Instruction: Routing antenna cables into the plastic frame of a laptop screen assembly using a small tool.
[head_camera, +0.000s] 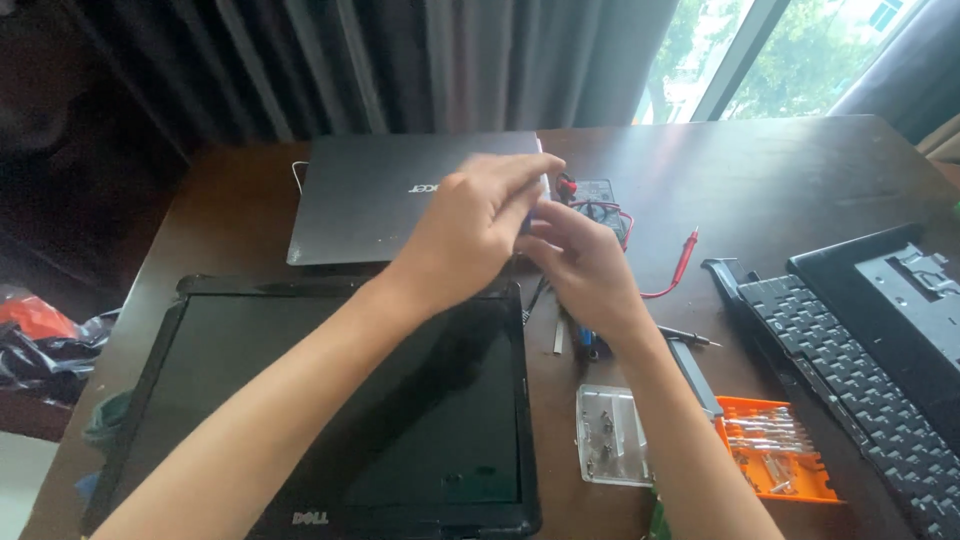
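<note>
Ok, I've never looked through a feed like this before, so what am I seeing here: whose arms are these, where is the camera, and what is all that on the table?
This is one picture from a camera worn on a person's head, looking down, so the two bare arms are that person's own. The left hand and right hand meet above the dark brown wooden table, fingers pinched together around something small and blurred; I cannot tell what it is. Under the arms lies a black glossy laptop screen panel. Behind it sits a closed dark grey laptop. Past the hands is a dark multimeter with red leads and a red probe. To the right are a clear plastic box of small screws, an orange tray of screwdriver bits and a detached black laptop keyboard.
</note>
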